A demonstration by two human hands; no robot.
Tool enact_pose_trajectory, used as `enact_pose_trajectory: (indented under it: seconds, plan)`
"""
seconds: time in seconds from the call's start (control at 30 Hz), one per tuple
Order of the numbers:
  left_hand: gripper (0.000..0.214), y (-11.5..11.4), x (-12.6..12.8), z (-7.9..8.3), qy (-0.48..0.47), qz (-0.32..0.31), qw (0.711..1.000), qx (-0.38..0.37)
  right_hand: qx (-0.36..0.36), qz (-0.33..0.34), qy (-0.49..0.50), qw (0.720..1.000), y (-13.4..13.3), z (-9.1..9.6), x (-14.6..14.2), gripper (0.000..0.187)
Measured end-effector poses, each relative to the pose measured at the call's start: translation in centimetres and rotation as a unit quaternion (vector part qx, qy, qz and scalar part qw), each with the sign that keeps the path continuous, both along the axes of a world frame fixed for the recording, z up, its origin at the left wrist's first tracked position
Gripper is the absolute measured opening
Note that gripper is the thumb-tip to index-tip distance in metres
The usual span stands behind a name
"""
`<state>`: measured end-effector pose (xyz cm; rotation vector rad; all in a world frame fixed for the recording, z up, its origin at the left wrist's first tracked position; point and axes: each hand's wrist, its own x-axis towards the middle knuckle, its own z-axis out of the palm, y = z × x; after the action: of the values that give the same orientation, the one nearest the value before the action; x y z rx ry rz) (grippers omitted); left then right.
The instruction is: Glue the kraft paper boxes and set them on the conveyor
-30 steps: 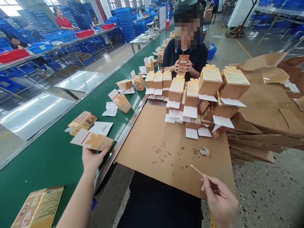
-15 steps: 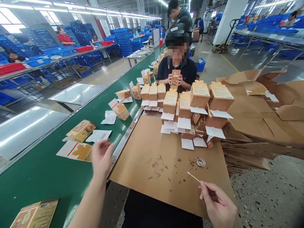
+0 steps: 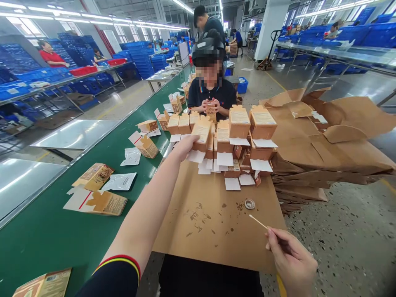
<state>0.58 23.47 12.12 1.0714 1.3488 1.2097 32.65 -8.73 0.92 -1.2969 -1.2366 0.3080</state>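
My left hand (image 3: 187, 146) reaches forward and grips a small tan carton (image 3: 202, 133) at the top left of a stack; its white flap hangs down toward me. Between the fingertips of my right hand (image 3: 291, 251) is a cotton swab (image 3: 258, 221), its white tip pointing up and left over the cardboard sheet (image 3: 247, 247). A small clear round dish (image 3: 249, 203) lies on that sheet, just beyond the swab tip. Dark smears and specks (image 3: 198, 218) mark the cardboard around it. Several more tan cartons (image 3: 239, 120) with white flaps are piled behind the dish.
On the left runs a green conveyor belt (image 3: 93, 235) carrying opened cartons (image 3: 93, 176) and white pouches (image 3: 120, 182). Across the stack sits a co-worker (image 3: 212, 93) holding a carton. To the right is a pile of flattened brown cardboard (image 3: 321, 152).
My left hand has moved from above the belt edge forward and right onto a carton in the stack. The right hand still holds the swab. The whole view has turned slightly right.
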Motion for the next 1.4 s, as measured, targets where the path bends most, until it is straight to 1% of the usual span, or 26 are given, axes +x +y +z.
enact_pose_trajectory:
  seconds: [0.07, 0.13, 0.17, 0.2, 0.27, 0.3, 0.33, 0.37, 0.4, 0.47, 0.53, 0.6, 0.67, 0.7, 0.73, 0.8, 0.87, 0.97, 1.03, 1.13, 1.23, 1.3, 1.4]
  plan:
    - [0.050, -3.7, -1.9, -0.1, -0.041, -0.004, 0.999, 0.018, -0.012, -0.023, -0.036, 0.999, 0.6, -0.3, 0.8, 0.025]
    - [0.062, -8.7, -3.4, -1.1, -0.107, -0.013, 0.992, 0.060, -0.018, -0.045, -0.087, 0.995, 1.6, -0.7, 1.4, 0.030]
    - [0.068, -11.4, -3.9, -2.1, -0.126, -0.010, 0.990, 0.069, -0.018, -0.051, -0.114, 0.992, 2.2, -0.8, 1.6, 0.032]
    - [0.073, -14.2, -4.0, -3.3, -0.130, -0.006, 0.990, 0.054, -0.019, -0.053, -0.139, 0.989, 2.8, -1.0, 1.7, 0.034]
    - [0.078, -19.2, -3.4, -6.3, -0.127, -0.020, 0.991, -0.028, -0.026, -0.044, -0.175, 0.983, 4.1, -1.3, 1.8, 0.038]
    - [0.079, -21.1, -2.8, -7.8, -0.127, -0.032, 0.989, -0.065, -0.031, -0.036, -0.187, 0.981, 4.6, -1.5, 1.8, 0.040]
    - [0.080, -22.5, -2.0, -9.2, -0.128, -0.044, 0.986, -0.094, -0.038, -0.028, -0.195, 0.980, 5.1, -1.6, 1.9, 0.042]
    - [0.082, -23.4, -1.3, -10.4, -0.129, -0.056, 0.984, -0.109, -0.043, -0.022, -0.200, 0.979, 5.4, -1.8, 2.0, 0.044]
    - [0.084, -23.8, -0.6, -11.4, -0.129, -0.065, 0.983, -0.114, -0.048, -0.018, -0.202, 0.978, 5.7, -1.9, 2.2, 0.045]
    - [0.086, -23.8, 0.3, -12.6, -0.122, -0.072, 0.984, -0.106, -0.051, -0.017, -0.200, 0.978, 5.8, -2.1, 2.6, 0.045]
    - [0.086, -23.2, 0.6, -13.1, -0.105, -0.072, 0.987, -0.096, -0.047, -0.024, -0.189, 0.981, 5.4, -2.2, 2.6, 0.042]
    - [0.089, -22.6, 0.5, -13.3, -0.079, -0.074, 0.990, -0.087, -0.036, 0.002, -0.154, 0.987, 4.5, -2.3, 1.7, 0.033]
    - [0.093, -22.4, 0.3, -13.4, -0.055, -0.087, 0.991, -0.082, -0.027, 0.068, -0.110, 0.991, 3.3, -2.4, -0.2, 0.024]
    - [0.094, -22.4, 0.2, -13.4, -0.047, -0.093, 0.991, -0.079, -0.025, 0.109, -0.092, 0.989, 2.8, -2.6, -1.5, 0.021]
    - [0.093, -22.5, 0.2, -13.5, -0.042, -0.097, 0.992, -0.076, -0.031, 0.131, -0.090, 0.987, 2.3, -2.8, -3.0, 0.023]
    - [0.091, -22.6, 0.2, -13.8, -0.035, -0.100, 0.992, -0.072, -0.043, 0.153, -0.093, 0.983, 1.9, -3.5, -5.8, 0.025]
    - [0.090, -22.6, 0.2, -13.9, -0.031, -0.102, 0.992, -0.069, -0.049, 0.164, -0.095, 0.981, 2.0, -4.3, -8.0, 0.027]
    - [0.089, -22.6, 0.2, -13.9, -0.027, -0.104, 0.992, -0.064, -0.050, 0.170, -0.096, 0.980, 2.7, -5.2, -9.3, 0.030]
    - [0.089, -22.7, 0.3, -13.7, -0.025, -0.103, 0.993, -0.057, -0.046, 0.165, -0.094, 0.981, 2.9, -5.1, -9.0, 0.029]
    - [0.086, -23.4, 0.5, -13.6, 0.003, -0.099, 0.994, -0.046, -0.036, 0.142, -0.088, 0.985, 2.2, -4.2, -7.2, 0.025]
    - [0.076, -24.8, 0.8, -14.0, 0.079, -0.093, 0.991, -0.049, -0.036, 0.111, -0.082, 0.990, 0.5, -3.1, -4.7, 0.022]
    - [0.071, -25.6, 0.9, -14.4, 0.133, -0.089, 0.986, -0.054, -0.043, 0.090, -0.081, 0.992, -0.7, -2.7, -3.3, 0.019]
    - [0.068, -26.0, 1.4, -14.7, 0.181, -0.093, 0.978, -0.046, -0.048, 0.063, -0.080, 0.994, -1.9, -2.5, -2.5, 0.015]
